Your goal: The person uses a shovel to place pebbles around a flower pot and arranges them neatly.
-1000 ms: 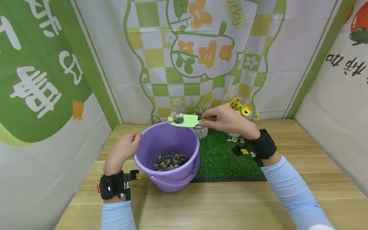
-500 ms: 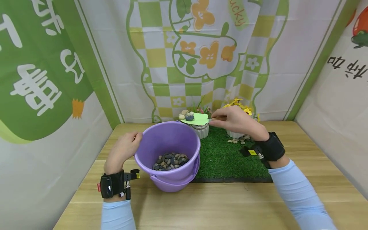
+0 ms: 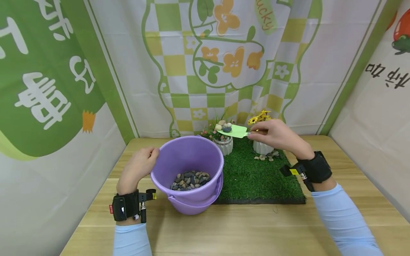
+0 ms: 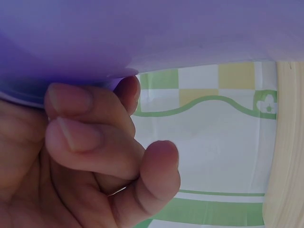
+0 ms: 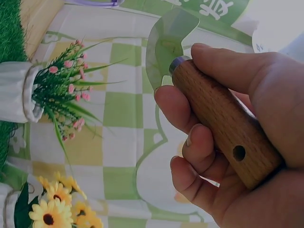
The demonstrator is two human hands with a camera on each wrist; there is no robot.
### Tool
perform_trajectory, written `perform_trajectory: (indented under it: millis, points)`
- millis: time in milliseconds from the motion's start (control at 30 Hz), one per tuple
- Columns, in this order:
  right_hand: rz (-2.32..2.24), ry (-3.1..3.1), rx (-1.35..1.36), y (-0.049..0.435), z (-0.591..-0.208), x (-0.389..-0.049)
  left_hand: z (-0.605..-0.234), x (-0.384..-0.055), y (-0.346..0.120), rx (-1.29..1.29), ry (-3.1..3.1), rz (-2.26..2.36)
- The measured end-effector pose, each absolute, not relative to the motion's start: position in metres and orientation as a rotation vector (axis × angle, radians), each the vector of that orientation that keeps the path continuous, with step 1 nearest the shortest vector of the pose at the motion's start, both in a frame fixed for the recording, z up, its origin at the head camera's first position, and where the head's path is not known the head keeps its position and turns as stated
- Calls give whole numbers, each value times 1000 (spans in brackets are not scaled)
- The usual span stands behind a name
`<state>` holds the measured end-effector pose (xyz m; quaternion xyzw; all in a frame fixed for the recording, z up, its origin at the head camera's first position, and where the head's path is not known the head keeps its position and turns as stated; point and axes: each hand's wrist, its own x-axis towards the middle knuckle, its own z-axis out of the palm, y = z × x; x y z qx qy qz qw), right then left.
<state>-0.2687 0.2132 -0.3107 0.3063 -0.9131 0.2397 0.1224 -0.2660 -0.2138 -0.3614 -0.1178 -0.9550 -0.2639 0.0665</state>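
Note:
My left hand (image 3: 138, 165) grips the left rim of a purple bucket (image 3: 192, 204); its curled fingers appear under the rim in the left wrist view. Dark and tan pebbles (image 3: 191, 180) cover the bucket's bottom. A small garden trowel (image 3: 238, 131) with a light green blade is in my right hand (image 3: 282, 137), fingers and thumb around its wooden handle (image 5: 218, 118). Several pale stones and a dark one (image 3: 227, 129) rest on the blade's tip end. The blade is up in the air, right of the bucket, in front of the pink flowers.
A white pot (image 3: 225, 146) with pink flowers and another white pot (image 3: 263, 148) with yellow flowers stand on the artificial grass mat (image 3: 256, 181). Loose stones (image 3: 270, 155) lie by the second pot. Printed curtains (image 3: 128, 71) enclose the wooden table (image 3: 224, 231).
My right hand has carried the trowel and its stones rightward, from over the bucket's back rim to beside the flowers. The left hand and bucket have stayed in place.

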Motion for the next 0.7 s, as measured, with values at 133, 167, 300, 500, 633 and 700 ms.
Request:
perform_trajectory:
  millis: [133, 167, 300, 500, 633, 700]
  points:
    - [710, -2671, 878, 217, -312, -269, -361, -266, -215, -347, -2876, -793]
    - [712, -2677, 873, 218, -313, -269, -361, -266, -215, -347, -2875, -791]
    - [707, -2708, 837, 222, -316, -269, -362, -267, -214, -349, -2869, -776]
    - [693, -2736, 790, 232, -323, -269, -363, -266, -214, -355, -2870, -778]
    - [688, -2743, 764, 240, -329, -271, -363, -266, -214, -352, -2874, -794]
    - [682, -2747, 752, 243, -333, -272, -362, -266, -214, -351, -2871, -800]
